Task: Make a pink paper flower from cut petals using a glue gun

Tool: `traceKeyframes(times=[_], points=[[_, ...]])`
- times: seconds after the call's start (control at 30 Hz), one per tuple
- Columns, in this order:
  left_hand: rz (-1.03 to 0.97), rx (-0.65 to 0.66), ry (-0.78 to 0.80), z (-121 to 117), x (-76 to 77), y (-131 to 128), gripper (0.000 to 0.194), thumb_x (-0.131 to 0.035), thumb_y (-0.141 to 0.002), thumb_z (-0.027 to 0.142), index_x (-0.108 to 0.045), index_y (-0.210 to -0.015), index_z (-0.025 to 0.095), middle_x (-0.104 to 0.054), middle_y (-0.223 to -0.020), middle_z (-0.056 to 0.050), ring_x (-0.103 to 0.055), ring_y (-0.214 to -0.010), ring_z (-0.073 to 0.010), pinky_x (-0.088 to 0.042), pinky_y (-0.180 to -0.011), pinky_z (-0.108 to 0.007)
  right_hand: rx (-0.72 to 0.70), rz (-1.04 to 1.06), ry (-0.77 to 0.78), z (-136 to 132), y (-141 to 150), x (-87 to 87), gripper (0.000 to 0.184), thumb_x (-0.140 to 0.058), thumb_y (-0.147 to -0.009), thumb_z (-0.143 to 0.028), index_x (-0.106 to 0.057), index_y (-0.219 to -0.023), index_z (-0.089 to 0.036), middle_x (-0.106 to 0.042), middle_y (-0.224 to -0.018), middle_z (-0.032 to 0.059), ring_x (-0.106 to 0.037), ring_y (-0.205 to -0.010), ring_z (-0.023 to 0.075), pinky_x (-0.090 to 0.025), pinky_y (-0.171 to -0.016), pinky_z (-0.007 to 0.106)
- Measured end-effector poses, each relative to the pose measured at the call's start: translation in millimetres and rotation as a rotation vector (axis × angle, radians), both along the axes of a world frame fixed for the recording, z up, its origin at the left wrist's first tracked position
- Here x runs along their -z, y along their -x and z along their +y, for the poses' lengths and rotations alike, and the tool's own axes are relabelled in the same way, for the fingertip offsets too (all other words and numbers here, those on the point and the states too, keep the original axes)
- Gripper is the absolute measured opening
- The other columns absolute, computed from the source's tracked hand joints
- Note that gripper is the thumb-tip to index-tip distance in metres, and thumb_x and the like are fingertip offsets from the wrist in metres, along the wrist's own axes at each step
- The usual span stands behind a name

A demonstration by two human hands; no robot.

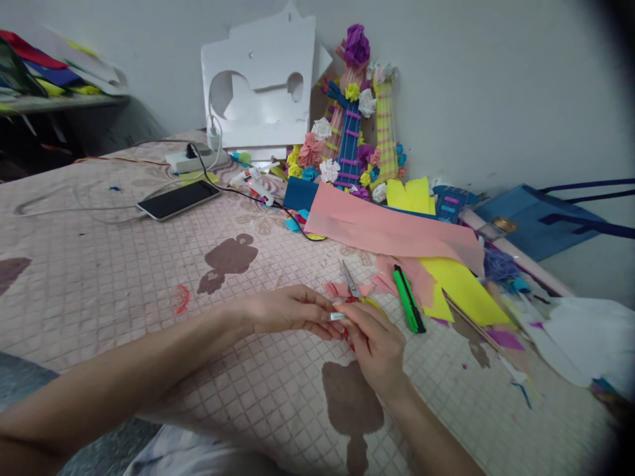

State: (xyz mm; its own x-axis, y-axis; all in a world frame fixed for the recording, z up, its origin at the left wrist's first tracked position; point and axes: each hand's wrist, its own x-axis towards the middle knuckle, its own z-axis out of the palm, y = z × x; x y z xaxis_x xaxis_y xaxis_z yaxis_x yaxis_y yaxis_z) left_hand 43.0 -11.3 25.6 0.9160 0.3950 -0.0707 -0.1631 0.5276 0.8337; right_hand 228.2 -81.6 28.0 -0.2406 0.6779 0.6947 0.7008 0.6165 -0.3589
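My left hand [295, 311] and my right hand [377, 344] meet above the patterned tablecloth, fingertips together. Between them shows a small, shiny, whitish piece [337, 317], too small to name; both hands seem to pinch it. A thin ring is on a right-hand finger. Just behind the fingers lies a pair of scissors [352, 284], blades pointing away, its handles partly hidden by my right hand. Scraps of pink paper [340, 289] lie around the blades. To the right of my right hand rests a green box cutter [409, 301].
Pink paper [391, 225] and yellow paper [466, 291] lie behind the cutter. A phone [178, 199], power strip [193, 158] and white glue gun [258, 188] with cord are at the back left. Paper-flower-decorated guitar shapes [350, 139] and white foam board [258, 125] lean on the wall.
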Motion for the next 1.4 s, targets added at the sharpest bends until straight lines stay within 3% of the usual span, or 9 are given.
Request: traceKeyframes(times=[0.27, 0.37, 0.5, 0.77, 1.07, 1.23, 1.4], points=[[0.034, -0.084, 0.003, -5, 6.4, -8, 0.017, -0.056, -0.075, 0.008, -0.069, -0.086, 0.009, -0.070, -0.085, -0.006, -0.066, -0.083, -0.0132, -0.048, -0.089, -0.030, -0.004, 0.000, 0.047, 0, 1, 0.3, 0.027, -0.051, -0.087, -0.014, -0.065, -0.108, -0.025, -0.072, -0.095, 0.0036, -0.068, -0.087, 0.0161, -0.055, -0.077, 0.028], [0.003, 0.013, 0.023, -4, 1.1, -5, 0.021, -0.058, -0.075, 0.007, -0.067, -0.094, 0.011, -0.070, -0.095, -0.007, -0.065, -0.093, -0.0149, -0.046, -0.092, -0.031, 0.016, -0.003, 0.034, 0, -1, -0.8, 0.027, -0.050, -0.087, -0.014, -0.065, -0.107, -0.024, -0.072, -0.093, 0.0038, -0.068, -0.086, 0.0164, -0.055, -0.076, 0.028], [0.003, 0.090, 0.070, -1, -8.3, 1, 0.020, -0.063, -0.082, 0.020, -0.065, -0.100, 0.013, -0.067, -0.103, -0.009, -0.063, -0.102, -0.0189, -0.047, -0.088, -0.032, 0.014, -0.037, 0.025, 0, -5, -0.3, 0.030, -0.048, -0.088, -0.012, -0.064, -0.110, -0.024, -0.071, -0.095, 0.0046, -0.067, -0.088, 0.0164, -0.055, -0.075, 0.028], [0.017, 0.062, 0.059, -2, -4.5, -1, 0.012, -0.063, -0.081, 0.022, -0.066, -0.087, 0.011, -0.070, -0.087, -0.007, -0.067, -0.087, -0.0174, -0.047, -0.086, -0.033, -0.027, -0.091, 0.007, 0, -4, -3.6, 0.031, -0.047, -0.086, -0.009, -0.064, -0.109, -0.022, -0.070, -0.093, 0.0040, -0.067, -0.085, 0.0147, -0.055, -0.072, 0.024], [-0.021, -0.052, 0.083, -10, 7.5, -11, 0.020, -0.053, -0.072, 0.003, -0.066, -0.086, 0.007, -0.069, -0.087, -0.008, -0.066, -0.083, -0.0128, -0.048, -0.084, -0.026, -0.008, -0.089, 0.014, 0, -4, -3.8, 0.026, -0.049, -0.087, -0.011, -0.066, -0.105, -0.020, -0.071, -0.094, 0.0052, -0.067, -0.085, 0.0154, -0.054, -0.074, 0.025], [-0.035, 0.075, 0.108, -6, -3.6, -4, 0.015, -0.061, -0.080, 0.015, -0.064, -0.094, 0.010, -0.067, -0.093, -0.008, -0.065, -0.091, -0.0173, -0.045, -0.092, -0.036, -0.020, -0.067, 0.034, -1, -6, -3.7, 0.030, -0.047, -0.087, -0.009, -0.064, -0.109, -0.020, -0.070, -0.094, 0.0050, -0.067, -0.086, 0.0153, -0.054, -0.075, 0.026], [-0.024, 0.080, 0.089, -5, -3.7, -2, 0.017, -0.062, -0.083, 0.023, -0.064, -0.094, 0.010, -0.068, -0.091, -0.008, -0.064, -0.091, -0.0176, -0.043, -0.093, -0.038, -0.040, -0.086, 0.031, -1, -6, -4.7, 0.032, -0.046, -0.087, -0.009, -0.064, -0.110, -0.021, -0.070, -0.096, 0.0051, -0.067, -0.088, 0.0155, -0.055, -0.074, 0.025]])
